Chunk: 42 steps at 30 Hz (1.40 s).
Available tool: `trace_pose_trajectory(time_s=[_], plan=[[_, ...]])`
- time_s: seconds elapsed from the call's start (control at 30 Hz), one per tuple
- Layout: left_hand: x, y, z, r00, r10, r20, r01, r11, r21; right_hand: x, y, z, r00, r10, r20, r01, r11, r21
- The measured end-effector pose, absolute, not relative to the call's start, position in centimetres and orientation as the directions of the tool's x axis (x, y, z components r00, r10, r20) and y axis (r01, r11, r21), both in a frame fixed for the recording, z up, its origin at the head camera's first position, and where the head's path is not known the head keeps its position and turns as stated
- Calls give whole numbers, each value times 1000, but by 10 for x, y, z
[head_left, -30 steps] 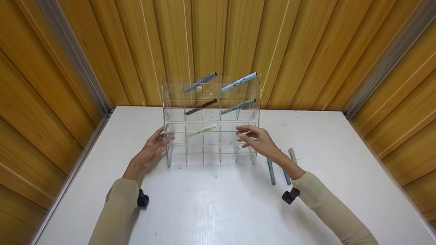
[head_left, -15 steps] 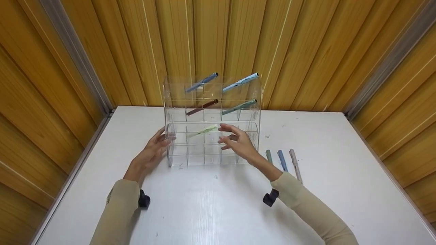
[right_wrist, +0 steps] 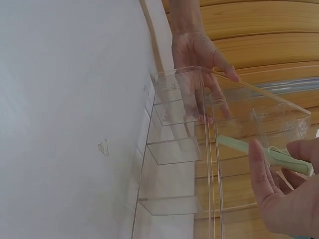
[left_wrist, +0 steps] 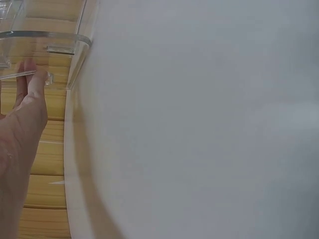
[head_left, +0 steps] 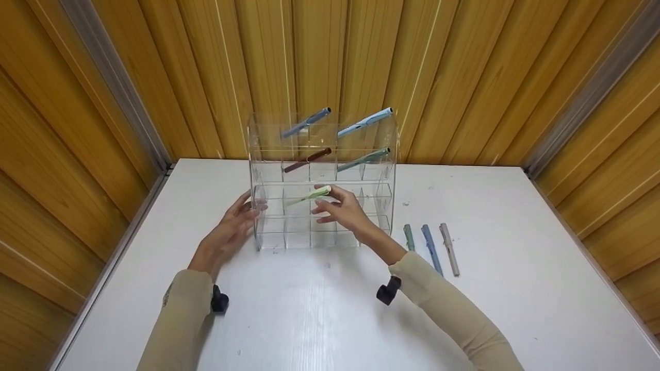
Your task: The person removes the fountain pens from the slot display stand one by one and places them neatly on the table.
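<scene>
A clear acrylic pen rack (head_left: 322, 239) with tiered compartments stands in the middle of the white table. My left hand (head_left: 232, 224) grips its left side panel, thumb on one face and fingers on the other, as the left wrist view also shows. A light green pen (head_left: 312, 195) lies slanted in the third tier. Around its cap end is my right hand (head_left: 348, 208), thumb and fingers spread to either side of it. In the right wrist view the thumb overlaps the pen's barrel. Blue (head_left: 307, 122), light blue (head_left: 366, 121), dark red (head_left: 308, 159) and green pens (head_left: 363, 158) sit in upper tiers.
Right of the rack, a green pen (head_left: 409, 236), a blue pen (head_left: 432, 247) and a grey pen (head_left: 449, 248) lie on the table (head_left: 289, 319). The right forearm partly covers the first two. Yellow wood-grain panels (head_left: 319, 62) rise behind the table.
My right hand has moved left across the rack's front to the light green pen, uncovering more of the pens on the table. The left hand keeps its place on the rack.
</scene>
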<state>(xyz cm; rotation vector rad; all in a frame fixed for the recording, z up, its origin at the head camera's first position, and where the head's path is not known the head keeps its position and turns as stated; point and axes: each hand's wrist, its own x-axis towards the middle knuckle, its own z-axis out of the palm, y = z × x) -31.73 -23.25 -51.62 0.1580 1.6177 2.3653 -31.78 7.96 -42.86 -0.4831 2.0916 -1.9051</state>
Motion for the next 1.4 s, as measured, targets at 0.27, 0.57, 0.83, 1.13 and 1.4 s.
trace_pose_trajectory(time_s=[0.27,0.57,0.83,1.13,1.4], plan=[[-320,-232,-515,-960,278,-43,-135,-318,939,-319,73,-430,-914,-407,7,-27,44,-999],[-317,-234,-513,-958,283,-52,-147,-327,933,-321,65,-432,-922,-385,37,-44,8,-999],[-317,-233,-514,-957,285,-52,-156,-355,922,-320,62,-435,-934,-353,63,-55,-32,-998],[-315,-236,-515,-957,283,-68,-158,-308,938,-319,60,-434,-934,-339,117,-98,-75,-992],[-317,-236,-517,-954,294,-52,-145,-305,941,-313,73,-430,-925,-309,223,-199,-110,-974]])
